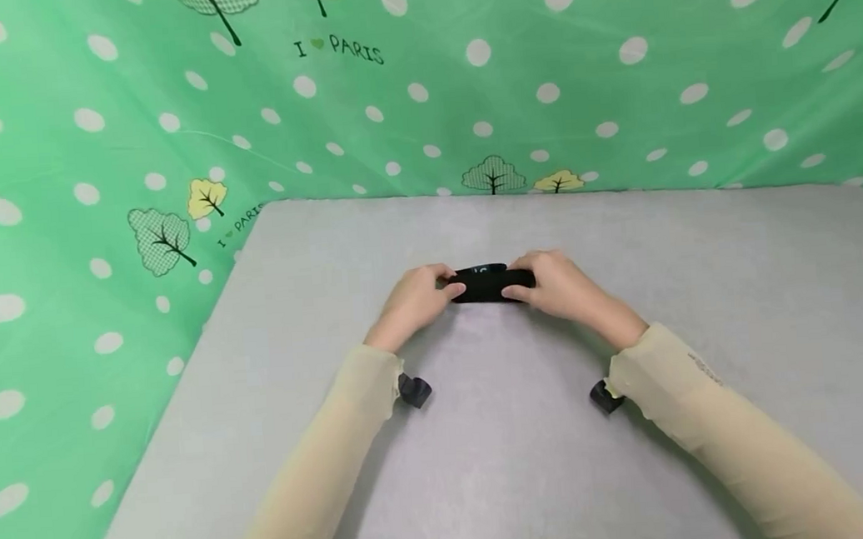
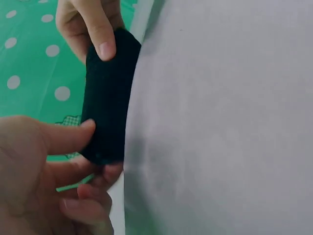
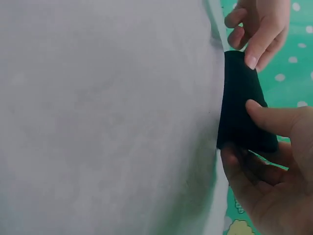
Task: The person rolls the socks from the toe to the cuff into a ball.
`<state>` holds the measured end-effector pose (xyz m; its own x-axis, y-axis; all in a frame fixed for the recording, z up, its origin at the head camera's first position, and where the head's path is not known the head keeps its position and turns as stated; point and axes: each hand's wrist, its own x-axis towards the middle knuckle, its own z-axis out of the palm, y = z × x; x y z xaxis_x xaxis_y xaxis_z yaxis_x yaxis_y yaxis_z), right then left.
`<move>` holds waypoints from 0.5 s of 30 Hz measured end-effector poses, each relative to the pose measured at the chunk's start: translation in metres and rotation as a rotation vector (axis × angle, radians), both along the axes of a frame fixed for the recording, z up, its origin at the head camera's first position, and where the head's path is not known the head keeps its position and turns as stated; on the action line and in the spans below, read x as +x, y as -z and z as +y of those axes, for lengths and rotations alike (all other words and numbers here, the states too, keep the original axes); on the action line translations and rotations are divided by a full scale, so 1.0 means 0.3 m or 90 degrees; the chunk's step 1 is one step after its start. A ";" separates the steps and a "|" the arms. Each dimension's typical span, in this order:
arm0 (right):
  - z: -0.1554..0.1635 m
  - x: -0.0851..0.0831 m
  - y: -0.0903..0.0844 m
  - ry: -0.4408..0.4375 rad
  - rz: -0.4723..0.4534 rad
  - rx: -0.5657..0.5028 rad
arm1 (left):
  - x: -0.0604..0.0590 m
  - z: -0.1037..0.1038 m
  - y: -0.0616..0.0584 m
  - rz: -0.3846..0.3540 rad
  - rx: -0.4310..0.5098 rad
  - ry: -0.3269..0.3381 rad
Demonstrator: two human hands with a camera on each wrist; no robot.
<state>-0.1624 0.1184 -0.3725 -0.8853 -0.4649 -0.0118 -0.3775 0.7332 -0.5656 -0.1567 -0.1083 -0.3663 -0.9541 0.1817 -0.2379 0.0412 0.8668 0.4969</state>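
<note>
A small black bundle [image 1: 484, 287], which looks like rolled or folded cloth, is held level near the far middle of the grey table. A bit of pale print shows on its top edge. My left hand [image 1: 413, 299] pinches its left end, thumb on the near face and fingers behind. At the other end my right hand [image 1: 562, 287] grips it the same way. In the left wrist view the bundle [image 2: 110, 98] has a smooth dark face with rounded corners. The right wrist view shows the thumb pressed on the bundle [image 3: 242, 105], with fingers curled under its end.
The grey table [image 1: 490, 466] spreads around both arms. Beyond its far edge hangs a green curtain [image 1: 428, 119] with white dots and printed trees. It also runs down the left side. Dark wrist mounts [image 1: 414, 390] stick out from the pale sleeves.
</note>
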 end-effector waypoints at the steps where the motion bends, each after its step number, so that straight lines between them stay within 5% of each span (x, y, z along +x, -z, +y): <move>1: 0.000 -0.007 0.001 0.009 -0.015 -0.009 | -0.007 0.005 -0.001 -0.013 -0.013 0.001; 6: -0.005 -0.055 0.000 0.038 -0.069 -0.029 | -0.063 0.026 -0.022 -0.082 -0.084 0.015; 12: -0.022 -0.097 -0.010 0.058 -0.129 -0.023 | -0.116 0.028 -0.057 -0.169 -0.095 0.004; 15: -0.020 -0.096 -0.005 0.061 -0.136 -0.037 | -0.115 0.029 -0.057 -0.152 -0.084 0.003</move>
<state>-0.1913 0.1125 -0.3709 -0.9056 -0.3843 -0.1793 -0.1752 0.7241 -0.6670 -0.1911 -0.0997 -0.3492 -0.8675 0.1391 -0.4776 -0.0586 0.9249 0.3758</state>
